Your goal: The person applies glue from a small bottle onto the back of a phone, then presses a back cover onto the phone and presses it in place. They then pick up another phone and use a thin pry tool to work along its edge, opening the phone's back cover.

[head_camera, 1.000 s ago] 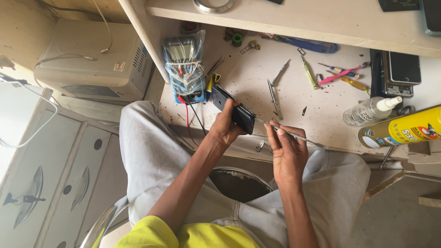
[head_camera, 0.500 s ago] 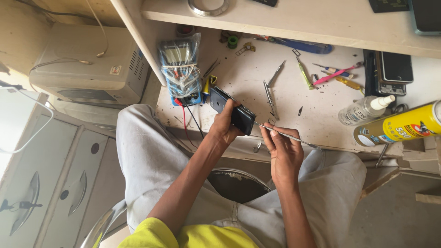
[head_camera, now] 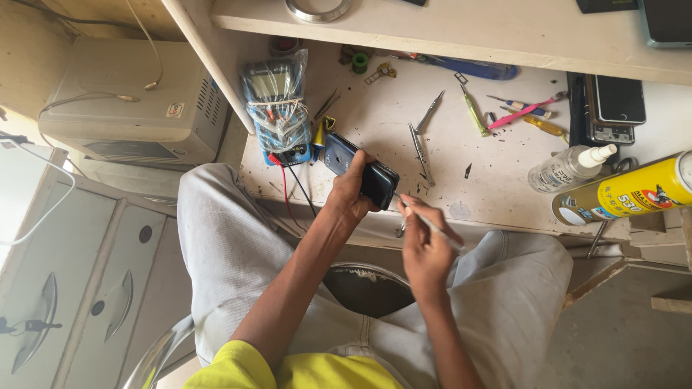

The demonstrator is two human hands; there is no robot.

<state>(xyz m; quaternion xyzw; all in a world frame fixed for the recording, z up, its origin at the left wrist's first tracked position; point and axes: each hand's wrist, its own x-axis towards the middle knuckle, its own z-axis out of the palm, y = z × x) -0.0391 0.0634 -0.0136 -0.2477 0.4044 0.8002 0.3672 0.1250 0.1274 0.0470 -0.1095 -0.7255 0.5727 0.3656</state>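
My left hand (head_camera: 351, 189) grips a dark blue mobile phone (head_camera: 360, 168) by its middle, just above the near edge of the white workbench (head_camera: 447, 180). My right hand (head_camera: 425, 241) pinches a thin metal tool (head_camera: 427, 221) whose tip points at the phone's lower right corner. Both forearms reach up from my lap over light grey trousers.
A multimeter (head_camera: 276, 108) with red and black leads stands at the bench's left. Tweezers (head_camera: 421, 153), screwdrivers (head_camera: 525, 112), a clear bottle (head_camera: 569, 167) and a yellow spray can (head_camera: 627, 191) lie around. Other phones (head_camera: 618, 101) sit at the right. A shelf (head_camera: 447, 29) overhangs the back.
My right hand has brought the thin tool leftward, closer to the phone's corner. My left hand keeps the phone in the same grip.
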